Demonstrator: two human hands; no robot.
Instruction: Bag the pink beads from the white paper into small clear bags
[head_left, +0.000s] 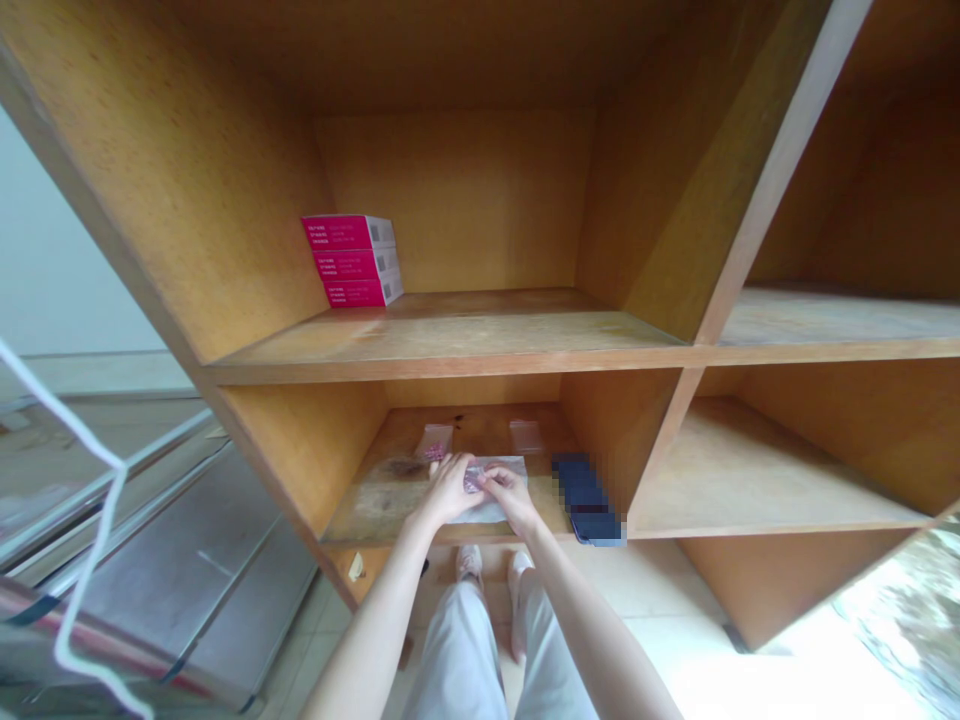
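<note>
Both of my hands meet over a pale sheet (486, 513) on the lower shelf. Between my fingers is a small clear plastic bag (473, 481) that looks pinkish-purple inside; its contents are too small to name. My left hand (447, 491) is closed on the bag's left side. From the right, my right hand (509, 493) pinches its edge with thumb and fingers. Just behind my left hand lies another small clear bag (436, 436) with pink bits at its bottom. A flat clear bag (526, 436) rests further back on the right.
A dark blue flat object (589, 497), partly blurred, lies by the right wall of this compartment. On the upper shelf (480, 335) stands a stack of pink boxes (352, 262). A wooden divider (664, 450) borders the right side. Metal-framed panels (195, 560) lean at the left.
</note>
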